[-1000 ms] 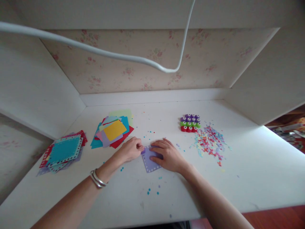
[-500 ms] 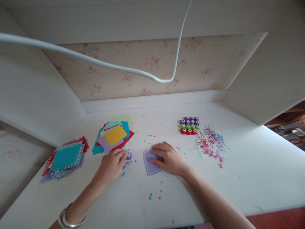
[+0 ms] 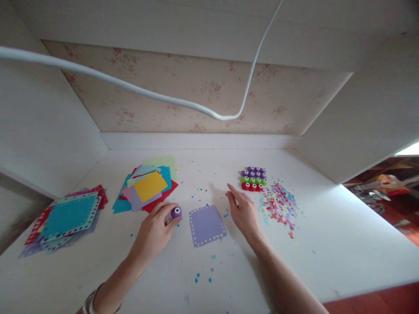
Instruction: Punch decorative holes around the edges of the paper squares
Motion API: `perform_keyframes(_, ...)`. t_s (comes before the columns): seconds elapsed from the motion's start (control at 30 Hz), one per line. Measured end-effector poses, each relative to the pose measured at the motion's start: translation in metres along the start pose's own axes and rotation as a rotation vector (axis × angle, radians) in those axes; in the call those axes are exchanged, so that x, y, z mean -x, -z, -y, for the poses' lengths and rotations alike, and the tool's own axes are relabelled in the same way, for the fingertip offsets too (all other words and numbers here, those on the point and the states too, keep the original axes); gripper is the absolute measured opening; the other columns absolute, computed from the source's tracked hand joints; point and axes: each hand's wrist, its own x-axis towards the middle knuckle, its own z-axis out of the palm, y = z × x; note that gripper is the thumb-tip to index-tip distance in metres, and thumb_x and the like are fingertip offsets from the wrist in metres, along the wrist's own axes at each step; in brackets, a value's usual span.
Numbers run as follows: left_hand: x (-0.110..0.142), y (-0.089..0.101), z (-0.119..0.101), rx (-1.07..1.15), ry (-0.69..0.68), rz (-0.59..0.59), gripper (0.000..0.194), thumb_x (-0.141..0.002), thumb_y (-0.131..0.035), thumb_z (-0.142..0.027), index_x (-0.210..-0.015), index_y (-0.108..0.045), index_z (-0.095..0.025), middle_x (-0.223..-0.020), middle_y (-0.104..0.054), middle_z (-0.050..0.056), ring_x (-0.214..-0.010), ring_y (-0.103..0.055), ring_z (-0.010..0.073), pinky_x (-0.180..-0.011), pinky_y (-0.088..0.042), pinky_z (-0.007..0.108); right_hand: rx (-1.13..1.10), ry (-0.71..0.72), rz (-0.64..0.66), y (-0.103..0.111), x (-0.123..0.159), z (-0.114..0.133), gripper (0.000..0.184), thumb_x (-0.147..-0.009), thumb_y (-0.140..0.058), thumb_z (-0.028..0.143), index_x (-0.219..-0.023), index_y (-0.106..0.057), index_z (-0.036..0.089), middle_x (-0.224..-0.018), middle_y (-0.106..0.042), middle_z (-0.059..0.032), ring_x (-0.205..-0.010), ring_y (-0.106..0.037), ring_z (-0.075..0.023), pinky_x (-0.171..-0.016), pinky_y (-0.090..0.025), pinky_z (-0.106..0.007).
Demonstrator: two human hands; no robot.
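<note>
Between thumb and fingers, my left hand [image 3: 156,229] grips a small purple craft punch [image 3: 176,212] with a star mark on its white top. Just right of it, a lavender paper square [image 3: 207,224] lies flat on the table, with punched holes along its edges. My right hand [image 3: 242,212] is raised off the paper on its right side, holding nothing, its fingers stretched forward. Beyond that hand stand rows of purple, green and red craft punches [image 3: 254,179].
Coloured paper sheets [image 3: 149,186] are piled at the back left. Punched sheets [image 3: 70,217] are stacked at the far left. A heap of paper confetti [image 3: 280,204] lies on the right. Overhead hangs a white cable [image 3: 147,93]; loose blue bits [image 3: 197,278] dot the white table [image 3: 157,283].
My right hand has lifted off the lavender paper and moved right, uncovering it. The purple punch in my left hand now shows its top. The camera view has shifted slightly.
</note>
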Motion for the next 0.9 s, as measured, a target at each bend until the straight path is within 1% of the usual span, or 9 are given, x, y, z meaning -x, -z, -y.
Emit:
perform_keyframes(0.07, -0.004, -0.005, -0.01, 0.067, -0.011, 0.015, 0.025, -0.092, -0.059, -0.04, -0.11, -0.064, -0.023, -0.109, -0.066, 0.005, -0.064, -0.062, 0.0138, -0.065, -0.055, 0.028, 0.007, -0.058, 0.006, 0.001, -0.001, -0.001, 0.035, -0.1, -0.042, 0.031, -0.124, -0.065, 0.023, -0.091, -0.075, -0.0077, -0.086, -0.069, -0.0246, -0.084, -0.054, -0.043)
perform_keyframes(0.2, -0.01, -0.013, -0.027, 0.17, -0.026, 0.041, 0.024, -0.093, -0.059, -0.037, -0.113, -0.062, -0.024, -0.108, -0.066, 0.004, -0.064, -0.061, 0.0132, -0.064, -0.055, 0.026, -0.029, 0.07, -0.008, -0.001, 0.0, 0.003, 0.029, -0.097, -0.047, 0.029, -0.117, -0.067, 0.022, -0.122, -0.068, -0.011, -0.112, -0.063, -0.0258, -0.096, -0.05, -0.044)
perform_keyframes(0.33, -0.008, -0.016, -0.033, 0.191, -0.005, 0.026, 0.032, -0.093, -0.06, -0.042, -0.119, -0.058, -0.024, -0.099, -0.069, 0.003, -0.055, -0.058, 0.0121, -0.062, -0.055, 0.027, -0.089, 0.124, 0.033, -0.002, 0.002, 0.015, 0.026, -0.098, -0.052, 0.031, -0.081, -0.07, 0.021, -0.079, -0.073, -0.0035, -0.078, -0.068, -0.0194, -0.099, -0.046, -0.043)
perform_keyframes(0.4, -0.003, -0.018, -0.033, 0.179, -0.023, 0.022, 0.034, -0.094, -0.059, -0.044, -0.121, -0.057, -0.024, -0.094, -0.07, 0.002, -0.055, -0.058, 0.0127, -0.062, -0.055, 0.027, -0.165, 0.129, 0.063, 0.0, 0.004, 0.025, 0.034, -0.099, -0.05, 0.031, -0.072, -0.066, 0.021, -0.068, -0.068, -0.0024, -0.068, -0.065, -0.017, -0.087, -0.051, -0.037)
perform_keyframes(0.47, 0.003, -0.021, -0.033, 0.164, -0.062, 0.033, 0.034, -0.096, -0.056, -0.043, -0.124, -0.054, -0.024, -0.095, -0.07, 0.002, -0.056, -0.059, 0.013, -0.063, -0.056, 0.027, -0.279, 0.163, 0.146, 0.002, 0.008, 0.036, 0.027, -0.098, -0.051, 0.031, -0.08, -0.068, 0.02, -0.075, -0.069, -0.0048, -0.072, -0.065, -0.0173, -0.074, -0.054, -0.032)
perform_keyframes(0.53, 0.008, -0.024, -0.033, 0.149, -0.115, 0.044, 0.033, -0.099, -0.051, -0.041, -0.127, -0.051, -0.024, -0.098, -0.07, 0.003, -0.056, -0.06, 0.0131, -0.065, -0.057, 0.028, -0.376, 0.254, 0.264, 0.002, 0.013, 0.047, 0.018, -0.094, -0.06, 0.031, -0.104, -0.069, 0.019, -0.097, -0.071, -0.0088, -0.089, -0.067, -0.0201, -0.078, -0.055, -0.032)
perform_keyframes(0.67, 0.014, -0.026, -0.033, 0.143, -0.178, 0.042, 0.032, -0.103, -0.042, -0.039, -0.13, -0.048, -0.023, -0.099, -0.071, 0.005, -0.06, -0.063, 0.0142, -0.068, -0.058, 0.028, -0.461, 0.375, 0.393, -0.004, 0.023, 0.063, 0.043, -0.091, -0.065, 0.028, -0.133, -0.057, 0.023, -0.118, -0.068, -0.0106, -0.107, -0.064, -0.0219, -0.092, -0.054, -0.035)
perform_keyframes(0.8, 0.015, -0.026, -0.032, 0.141, -0.179, 0.031, 0.035, -0.101, -0.046, -0.04, -0.131, -0.046, -0.023, -0.101, -0.069, 0.006, -0.073, -0.068, 0.017, -0.075, -0.059, 0.031, -0.454, 0.244, 0.349, -0.008, 0.021, 0.06, 0.026, -0.093, -0.061, 0.028, -0.118, -0.068, 0.025, -0.108, -0.072, -0.007, -0.096, -0.068, -0.0191, -0.085, -0.056, -0.032)
perform_keyframes(0.9, 0.013, -0.026, -0.032, 0.111, -0.179, 0.069, 0.033, -0.101, -0.047, -0.037, -0.131, -0.046, -0.023, -0.113, -0.065, 0.008, -0.088, -0.068, 0.0197, -0.081, -0.058, 0.035, -0.319, 0.016, 0.195, 0.001, -0.007, 0.038, 0.021, -0.09, -0.064, 0.038, -0.102, -0.073, 0.024, -0.1, -0.075, -0.006, -0.089, -0.07, -0.0207, -0.079, -0.057, -0.033)
